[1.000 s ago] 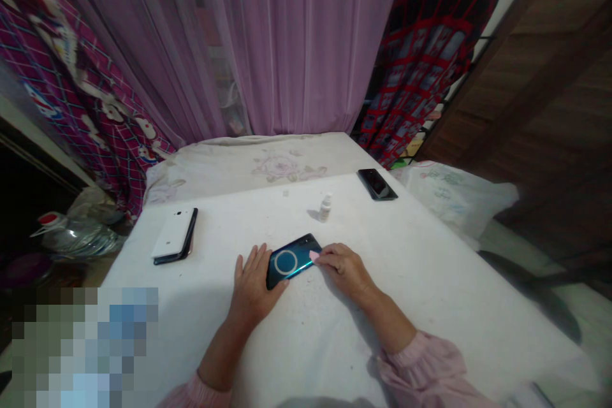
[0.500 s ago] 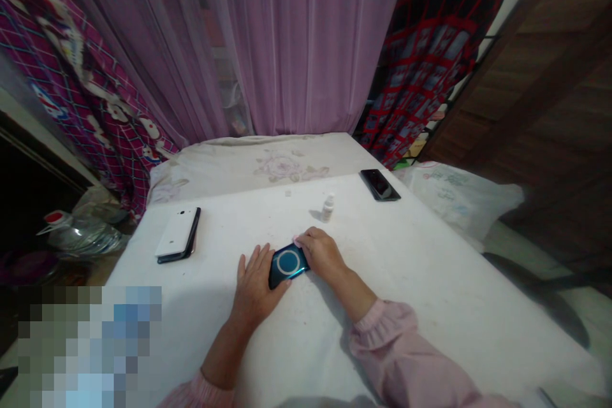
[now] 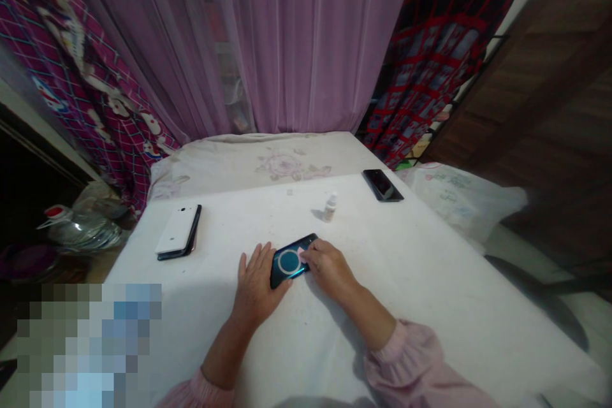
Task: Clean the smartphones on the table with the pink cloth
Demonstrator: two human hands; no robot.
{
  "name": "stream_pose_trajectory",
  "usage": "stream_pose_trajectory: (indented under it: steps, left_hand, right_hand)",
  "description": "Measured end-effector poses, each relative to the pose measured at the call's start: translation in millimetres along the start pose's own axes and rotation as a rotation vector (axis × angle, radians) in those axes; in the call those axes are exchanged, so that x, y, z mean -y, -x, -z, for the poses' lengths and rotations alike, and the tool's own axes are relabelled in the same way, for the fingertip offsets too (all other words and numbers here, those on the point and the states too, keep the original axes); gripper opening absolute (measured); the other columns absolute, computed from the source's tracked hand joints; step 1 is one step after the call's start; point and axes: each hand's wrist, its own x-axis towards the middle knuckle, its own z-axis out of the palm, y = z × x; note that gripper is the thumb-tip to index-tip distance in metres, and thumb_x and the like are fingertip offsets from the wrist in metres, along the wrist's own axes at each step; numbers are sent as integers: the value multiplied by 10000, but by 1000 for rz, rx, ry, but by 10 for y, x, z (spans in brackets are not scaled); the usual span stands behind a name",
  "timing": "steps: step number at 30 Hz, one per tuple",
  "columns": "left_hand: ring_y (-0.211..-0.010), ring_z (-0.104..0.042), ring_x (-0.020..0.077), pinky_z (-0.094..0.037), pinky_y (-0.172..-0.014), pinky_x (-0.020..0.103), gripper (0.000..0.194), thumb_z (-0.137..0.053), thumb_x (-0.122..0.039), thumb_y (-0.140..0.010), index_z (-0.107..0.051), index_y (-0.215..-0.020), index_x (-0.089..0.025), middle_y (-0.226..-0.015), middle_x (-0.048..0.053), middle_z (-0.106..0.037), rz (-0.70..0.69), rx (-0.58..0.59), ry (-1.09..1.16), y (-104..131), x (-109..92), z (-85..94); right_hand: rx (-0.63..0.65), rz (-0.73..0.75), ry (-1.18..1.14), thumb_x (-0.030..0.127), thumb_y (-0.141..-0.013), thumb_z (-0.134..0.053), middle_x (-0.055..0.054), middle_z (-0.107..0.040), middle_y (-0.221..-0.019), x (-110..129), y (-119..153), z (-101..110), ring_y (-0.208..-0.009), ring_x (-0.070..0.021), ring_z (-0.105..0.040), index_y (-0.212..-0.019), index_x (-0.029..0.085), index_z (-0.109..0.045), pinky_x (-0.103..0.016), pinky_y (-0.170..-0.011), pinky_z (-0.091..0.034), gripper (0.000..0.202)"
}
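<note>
A blue phone (image 3: 289,261) with a pale ring on its back lies on the white cloth. My left hand (image 3: 256,285) rests against its left end, the thumb along the near edge and the fingers spread at the far side, steadying it. My right hand (image 3: 331,269) is closed over the phone's right part, pinching a small pink piece (image 3: 301,254) that touches the back beside the ring. A small white bottle (image 3: 329,208) stands upright just beyond the right hand.
At the left lies a stack of phones with a white one (image 3: 177,230) on top. A dark phone (image 3: 383,185) lies near the right edge. Beyond the table's edges are a plastic bag (image 3: 459,197) and a large water bottle (image 3: 81,229).
My right hand has shifted slightly right and towards me, bringing the pink piece from the phone's far edge onto its back. More of the phone's right end now shows. My left hand stays in place.
</note>
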Motion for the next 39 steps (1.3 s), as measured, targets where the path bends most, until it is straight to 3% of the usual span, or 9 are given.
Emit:
stream_pose_trajectory:
  steps: [6, 15, 18, 25, 28, 34, 39]
  left_hand:
    - [-1369, -382, 346, -234, -1120, 603, 604, -589, -396, -827, -455, -1366, -160, -1442, 162, -476, 12, 13, -3, -8, -9, 18]
    - [-1372, -379, 339, -228, -1124, 602, 607, -598, -388, -818, -460, -1358, -148, -1451, 157, -465, 24, 23, 6, -11, -33, 25]
    - [-1368, -385, 344, -234, -1119, 606, 595, -602, -382, -817, -472, -1349, -149, -1445, 163, -471, 17, 7, 5, -7, -22, 10]
    - [-1370, -380, 344, -229, -1121, 601, 621, -612, -394, -810, -460, -1366, -163, -1440, 155, -481, 18, 2, -1, -4, -7, 7]
    - [-1373, -378, 341, -226, -1124, 598, 621, -613, -394, -810, -461, -1366, -164, -1444, 150, -477, 31, 12, 0, -4, -13, 8]
    - [-1371, -381, 338, -211, -1132, 590, 609, -616, -376, -802, -469, -1360, -180, -1445, 147, -477, 42, 15, 14, -15, -42, 26]
    - [-1371, -380, 342, -211, -1124, 603, 611, -612, -372, -807, -462, -1365, -174, -1443, 158, -475, 38, 22, 12, -13, -40, 30]
  right_hand:
    - [-19, -26, 80, 194, -891, -555, -54, -645, -778, 42, -369, -156, -738, -171, -554, -810, 197, -754, -255, -654, -404, 215]
    - [-2, -21, -1, 198, -925, -485, -39, -626, -795, 73, 171, -13, -719, -153, -557, -821, 208, -732, -243, -636, -405, 269]
    - [3, -22, 14, 194, -923, -486, -40, -628, -791, 94, 114, -35, -712, -154, -549, -814, 205, -737, -247, -636, -399, 273]
    - [29, -37, 95, 192, -903, -530, -52, -661, -844, 140, -329, -171, -793, -173, -555, -838, 199, -746, -257, -699, -403, 226]
    - [8, -29, 98, 205, -919, -513, -50, -654, -826, 146, -269, -179, -782, -172, -551, -831, 199, -745, -261, -694, -401, 248]
    - [-61, 39, 22, 185, -915, -500, -39, -632, -794, 150, 112, -122, -735, -167, -536, -807, 220, -740, -264, -639, -390, 265]
    - [-56, 40, 27, 189, -915, -498, -40, -635, -768, 177, -61, -178, -717, -168, -535, -775, 214, -737, -270, -632, -383, 278]
